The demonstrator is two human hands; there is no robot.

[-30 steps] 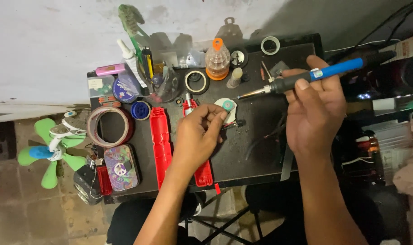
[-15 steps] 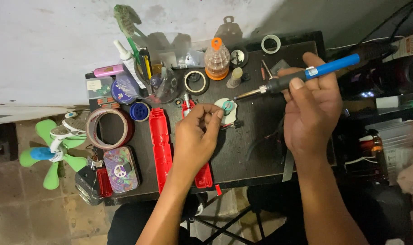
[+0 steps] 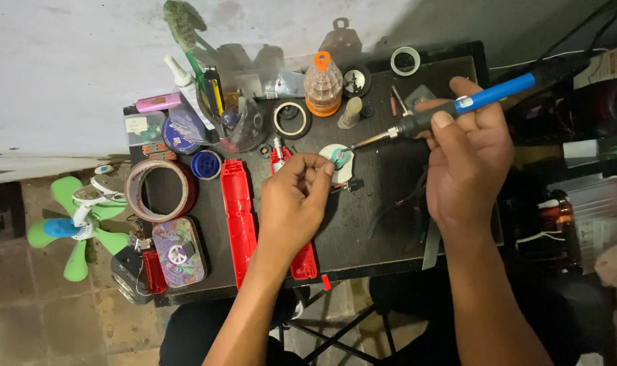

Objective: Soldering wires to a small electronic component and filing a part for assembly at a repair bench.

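- A green plastic fan (image 3: 68, 227) lies on the floor at far left, beside a wide roll of brown tape (image 3: 160, 190).
- A long red plastic casing (image 3: 238, 218) lies on the dark worktable (image 3: 389, 224).
- The left hand (image 3: 291, 207) pinches a small round white-and-green part (image 3: 337, 159) between its fingertips.
- The right hand (image 3: 467, 152) is clamped around a blue-handled soldering iron (image 3: 457, 108), whose tip touches that part.

green fan (image 3: 71, 227) | tape roll (image 3: 160, 190) | orange-capped bottle (image 3: 322, 85) | patterned tin (image 3: 179, 251)
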